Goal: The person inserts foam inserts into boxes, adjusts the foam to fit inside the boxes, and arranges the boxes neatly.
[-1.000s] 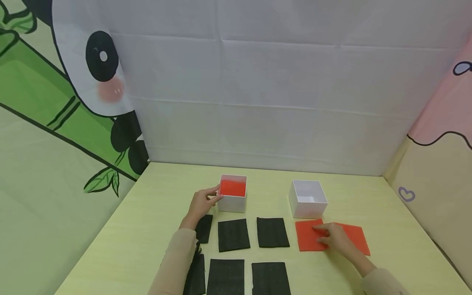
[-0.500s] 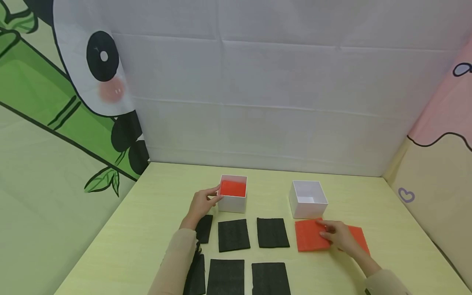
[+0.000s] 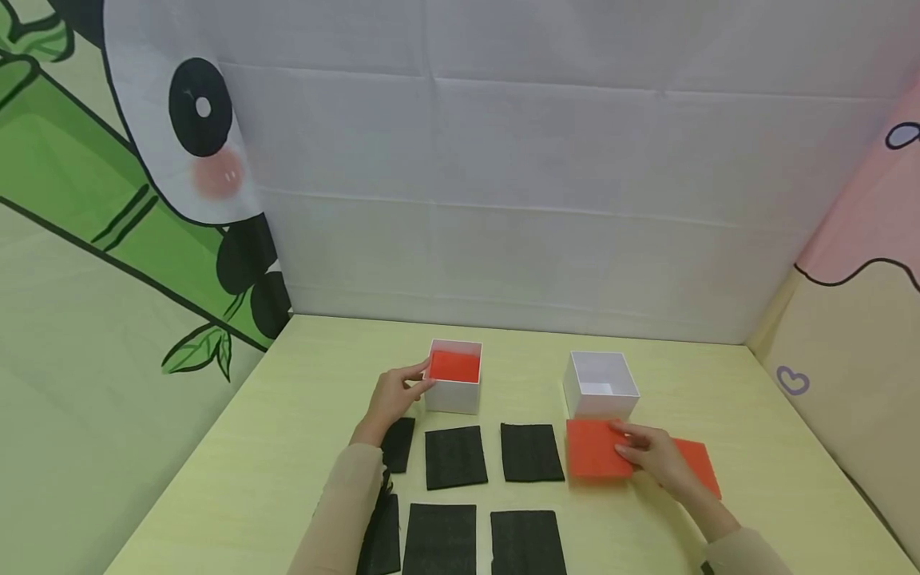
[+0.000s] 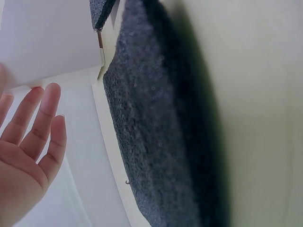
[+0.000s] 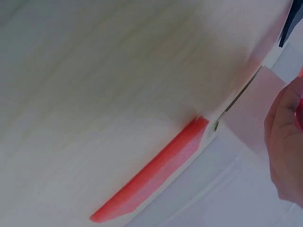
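Plainly, the pale surface (image 3: pixel 521 375) leaves most of its room at the sides: broad stretches run left of the left sleeve (image 3: pixel 338 507) and right of the second red square (image 3: pixel 700 465), and a gap parts the left white box (image 3: pixel 451 397) from the right white box (image 3: pixel 604 406). Both boxes stand short of the far edge, where a white backdrop (image 3: pixel 503 239) rises. Nearer the person it is tighter, with six black squares (image 3: pixel 455 458) in two rows; the left sleeve hides part of the leftmost ones, and the bottom of the head view cuts off the front row.

Compared with half a second ago, the held red square (image 3: pixel 592 451) sits higher in the head view, its far edge now overlapping the foot of the right white box, with a shadow under its near edge; it is lifted off the surface. Whether it touches the box cannot be told. The right hand (image 3: pixel 657 459) has the square's right side in its grip, pinched between thumb and fingers. The left hand (image 3: pixel 390 397) keeps its place, its grip released, fingers reaching fairly straight to touch the near left corner of the left white box.

Below that box's rim lies a flat red piece (image 3: pixel 454 367). The right white box, open at the top, shows white inner walls and floor. The second red square lies flat, partly behind the right hand.
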Tool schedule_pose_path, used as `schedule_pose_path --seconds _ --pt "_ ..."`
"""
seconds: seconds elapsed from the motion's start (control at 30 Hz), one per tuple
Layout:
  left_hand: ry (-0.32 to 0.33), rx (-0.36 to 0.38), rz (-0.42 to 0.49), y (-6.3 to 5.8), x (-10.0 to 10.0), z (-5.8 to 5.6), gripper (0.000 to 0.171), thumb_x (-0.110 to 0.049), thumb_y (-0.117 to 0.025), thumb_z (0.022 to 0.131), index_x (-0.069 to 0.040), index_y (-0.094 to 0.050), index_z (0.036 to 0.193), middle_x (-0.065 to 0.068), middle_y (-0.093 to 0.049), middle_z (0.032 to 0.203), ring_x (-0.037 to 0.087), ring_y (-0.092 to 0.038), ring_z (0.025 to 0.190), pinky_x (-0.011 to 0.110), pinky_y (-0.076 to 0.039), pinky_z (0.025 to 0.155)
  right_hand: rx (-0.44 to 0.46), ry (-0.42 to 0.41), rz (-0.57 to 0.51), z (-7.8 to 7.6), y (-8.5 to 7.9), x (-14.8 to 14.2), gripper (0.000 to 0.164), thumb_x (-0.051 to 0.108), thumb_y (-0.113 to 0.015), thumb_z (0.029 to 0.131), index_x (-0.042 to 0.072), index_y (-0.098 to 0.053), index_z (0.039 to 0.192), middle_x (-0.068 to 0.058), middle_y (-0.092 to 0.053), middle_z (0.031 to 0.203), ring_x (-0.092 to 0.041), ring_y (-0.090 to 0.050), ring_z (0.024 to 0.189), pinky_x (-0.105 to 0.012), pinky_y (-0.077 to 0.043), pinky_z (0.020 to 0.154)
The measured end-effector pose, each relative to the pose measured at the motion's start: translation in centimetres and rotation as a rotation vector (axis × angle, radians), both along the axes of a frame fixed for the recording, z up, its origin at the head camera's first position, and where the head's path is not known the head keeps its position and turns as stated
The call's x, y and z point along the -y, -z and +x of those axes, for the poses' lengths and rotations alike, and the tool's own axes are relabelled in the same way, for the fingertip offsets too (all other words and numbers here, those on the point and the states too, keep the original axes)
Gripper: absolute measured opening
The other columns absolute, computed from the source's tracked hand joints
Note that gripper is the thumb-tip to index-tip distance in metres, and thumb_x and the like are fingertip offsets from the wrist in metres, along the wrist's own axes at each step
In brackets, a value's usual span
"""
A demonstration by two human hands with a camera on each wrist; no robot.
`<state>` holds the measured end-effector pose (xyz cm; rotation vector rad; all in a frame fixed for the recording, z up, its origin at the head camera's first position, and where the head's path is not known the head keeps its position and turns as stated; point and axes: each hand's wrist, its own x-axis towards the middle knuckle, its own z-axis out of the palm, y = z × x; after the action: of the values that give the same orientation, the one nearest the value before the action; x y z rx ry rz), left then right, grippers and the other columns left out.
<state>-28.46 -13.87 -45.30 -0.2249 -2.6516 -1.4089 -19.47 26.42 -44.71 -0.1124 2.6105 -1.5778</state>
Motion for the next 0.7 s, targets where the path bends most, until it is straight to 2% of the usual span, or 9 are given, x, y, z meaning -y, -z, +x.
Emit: schedule_pose_path --seconds 0.1,0.4,0.57,0.7 --pt "-0.001 0.005 0.000 0.0 0.0 0.0 0.047 -0.021 -0.069 0.079 -0.013 -0.056 0.123 0.014 -0.063 0.104 0.026 -0.059 0.062 0.026 -0.046 0.054 0.001 -0.003 -0.014 -0.2 -0.2 0.5 0.044 -0.001 -0.063 0.080 -0.010 -0.049 0.121 -0.018 -0.061 0.094 -0.013 -0.053 0.070 -0.026 -0.049 0.058" --pt "0.002 0.012 -0.012 0.0 0.2 0.0 0.047 -0.021 -0.068 0.079 -0.013 -0.055 0.124 0.013 -0.063 0.104 0.025 -0.058 0.061 0.025 -0.045 0.054 -0.007 0.029 -0.039 -0.7 -0.9 2.4 0.044 0.001 -0.063 0.080 -0.008 -0.050 0.121 -0.009 -0.055 0.083 -0.016 -0.049 0.068 -0.026 -0.048 0.056" --pt "-0.001 0.013 -0.011 0.2 0.3 -0.1 0.047 -0.021 -0.068 0.079 -0.014 -0.055 0.124 0.013 -0.063 0.104 0.024 -0.059 0.061 0.025 -0.046 0.055 0.012 0.043 -0.070 -1.0 -1.2 3.5 0.044 0.002 -0.064 0.081 -0.005 -0.050 0.123 -0.013 -0.058 0.091 -0.018 -0.052 0.074 -0.026 -0.049 0.060" --pt "0.001 0.013 -0.010 0.2 0.3 -0.1 0.047 -0.022 -0.069 0.079 -0.014 -0.055 0.124 0.013 -0.063 0.103 0.024 -0.059 0.061 0.025 -0.046 0.056 0.007 0.046 -0.139 -1.3 -1.2 4.3 0.046 0.001 -0.064 0.080 -0.006 -0.050 0.123 -0.016 -0.060 0.096 -0.015 -0.055 0.075 -0.026 -0.050 0.061"
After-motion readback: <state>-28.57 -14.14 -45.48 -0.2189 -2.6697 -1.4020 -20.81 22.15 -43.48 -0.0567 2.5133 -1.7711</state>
